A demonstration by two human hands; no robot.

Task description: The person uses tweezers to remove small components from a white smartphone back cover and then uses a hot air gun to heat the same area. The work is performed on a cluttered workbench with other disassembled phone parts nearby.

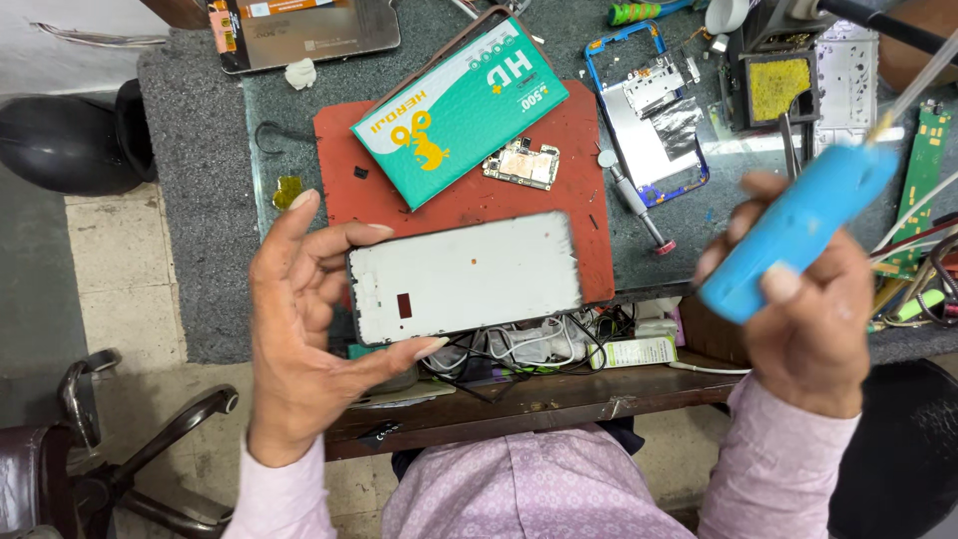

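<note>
My left hand (304, 319) holds a white phone frame (464, 276) by its left end, thumb along the bottom edge and fingers over the top. The frame is flat, with a small dark red rectangle near its left side. My right hand (803, 319) grips a blue tool handle (798, 230) with a thin pale tip pointing up and to the right. The two hands are apart, above the front edge of the workbench.
A red work mat (469, 195) carries a teal box (459, 105) and a small circuit board (522, 163). A blue-framed opened phone (649, 110), a screwdriver (634, 200), a yellow sponge holder (778, 88) and green boards (923, 170) lie behind. Chair arms (150, 429) are at lower left.
</note>
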